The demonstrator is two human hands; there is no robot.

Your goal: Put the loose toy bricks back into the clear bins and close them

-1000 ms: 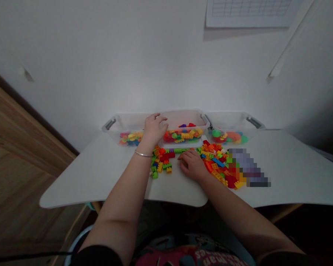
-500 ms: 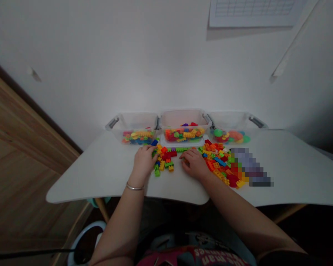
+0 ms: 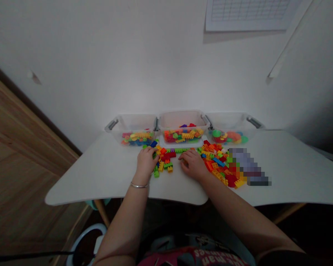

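My left hand (image 3: 146, 162), a bangle at its wrist, is at the left edge of a small group of toy building bricks (image 3: 168, 155). Its fingers and thumb curl together there; green shows between them, but the piece they grip is not clear. To the right of that group, my right hand (image 3: 194, 165) rests low over the white table (image 3: 100, 173) with bent fingers. A dull yellow bit, likely a brick, peeks from under its fingertips. A larger heap of mixed bricks (image 3: 218, 162) lies just beyond the right hand, in red, orange, yellow, blue and green.
Three clear plastic boxes stand along the wall: a left box (image 3: 135, 123), a middle box (image 3: 183, 120) and a right box (image 3: 227, 122), each with colourful pieces inside. A blurred-out flat object (image 3: 248, 166) lies by the heap's right side. A gridded paper (image 3: 246, 14) hangs above.
My left hand has shifted slightly to the right by the small group of bricks. My right hand stays nearly where it was. The whole view has tilted a little.
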